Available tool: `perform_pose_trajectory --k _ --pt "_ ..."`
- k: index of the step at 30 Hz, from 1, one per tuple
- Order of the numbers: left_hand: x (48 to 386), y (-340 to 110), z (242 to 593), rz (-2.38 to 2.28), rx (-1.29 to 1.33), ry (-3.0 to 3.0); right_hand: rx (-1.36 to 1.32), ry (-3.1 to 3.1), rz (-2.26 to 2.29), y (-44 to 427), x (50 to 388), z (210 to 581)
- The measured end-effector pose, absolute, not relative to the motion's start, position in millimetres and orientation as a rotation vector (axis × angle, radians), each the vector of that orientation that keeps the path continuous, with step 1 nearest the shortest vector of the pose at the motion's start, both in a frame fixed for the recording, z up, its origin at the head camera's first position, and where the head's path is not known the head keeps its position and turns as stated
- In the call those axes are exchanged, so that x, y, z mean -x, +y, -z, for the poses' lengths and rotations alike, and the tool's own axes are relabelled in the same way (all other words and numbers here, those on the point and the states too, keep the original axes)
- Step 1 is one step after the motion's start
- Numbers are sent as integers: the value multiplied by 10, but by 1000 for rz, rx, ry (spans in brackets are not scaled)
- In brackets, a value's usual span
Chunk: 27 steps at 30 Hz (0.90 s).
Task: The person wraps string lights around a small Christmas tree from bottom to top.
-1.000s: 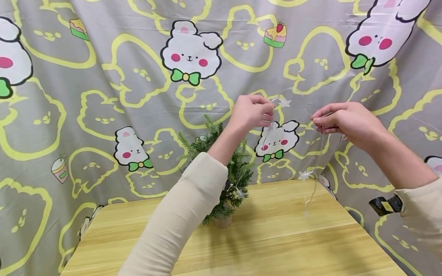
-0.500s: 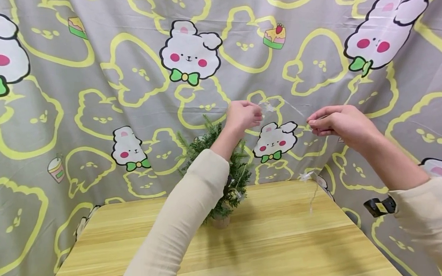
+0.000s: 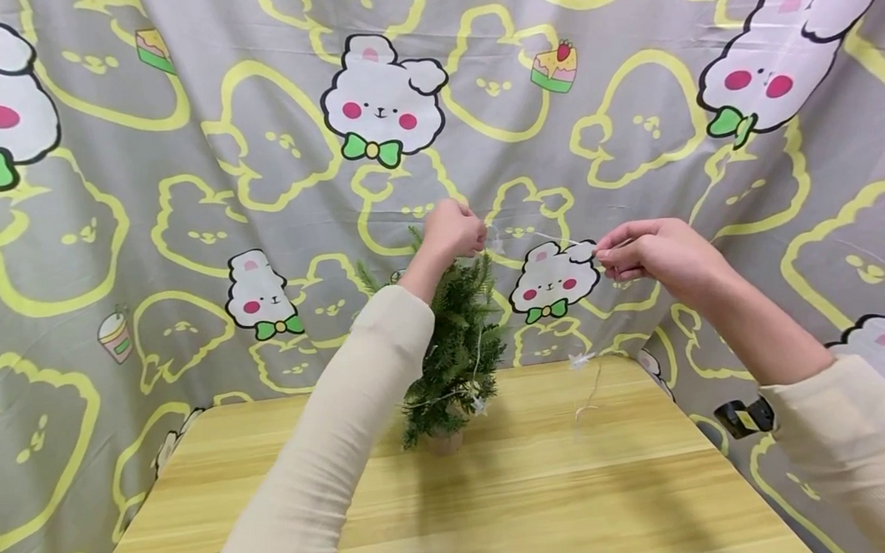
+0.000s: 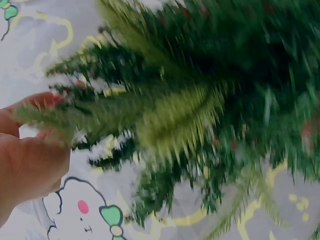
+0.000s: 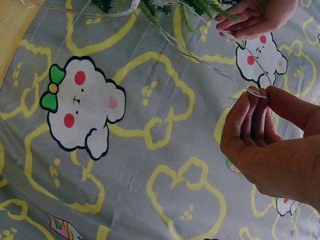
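A small artificial Christmas tree [image 3: 456, 334] stands on the table, its left side partly behind my left sleeve. A thin clear string of star lights is looped on its lower branches, with one star [image 3: 479, 405] near the base. At the treetop my left hand [image 3: 452, 228] holds the light string, a star [image 3: 496, 242] just beside its fingers. To the right, my right hand [image 3: 655, 253] pinches the string's wire [image 5: 215, 69] between thumb and fingertips. The wire spans between both hands. Green branches [image 4: 175, 115] hide part of the left hand in the left wrist view.
The wooden table [image 3: 574, 487] holds the tree near its back edge. A loose length of string with a star [image 3: 580, 360] hangs below the right hand. Behind stands a grey patterned curtain [image 3: 282, 226]. A black strap [image 3: 744, 418] sits at the right sleeve.
My left hand has moved left and slightly down to the treetop, bringing the star along. The right hand has shifted a little left and down, and the hanging string swung left with it.
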<state>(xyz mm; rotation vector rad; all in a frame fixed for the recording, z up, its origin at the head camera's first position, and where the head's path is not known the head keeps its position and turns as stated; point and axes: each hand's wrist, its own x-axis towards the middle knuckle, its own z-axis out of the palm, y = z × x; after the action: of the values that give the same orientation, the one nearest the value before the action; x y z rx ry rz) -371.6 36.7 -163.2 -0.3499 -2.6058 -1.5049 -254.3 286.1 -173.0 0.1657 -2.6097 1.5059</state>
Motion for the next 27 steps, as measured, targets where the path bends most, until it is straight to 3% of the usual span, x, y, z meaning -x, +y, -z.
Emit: perform_pose_trajectory --k 9,17,27 --pt "3745 187 1506 1510 360 -2565 -183 -2626 -1505 2752 2544 1748" --pt "3758 81 1481 1146 372 -2505 -230 -2633 -1563 2690 2550 1724" --pt "3832 -52 1574 1311 318 -2503 -294 -2684 -1631 2652 2562 1750"
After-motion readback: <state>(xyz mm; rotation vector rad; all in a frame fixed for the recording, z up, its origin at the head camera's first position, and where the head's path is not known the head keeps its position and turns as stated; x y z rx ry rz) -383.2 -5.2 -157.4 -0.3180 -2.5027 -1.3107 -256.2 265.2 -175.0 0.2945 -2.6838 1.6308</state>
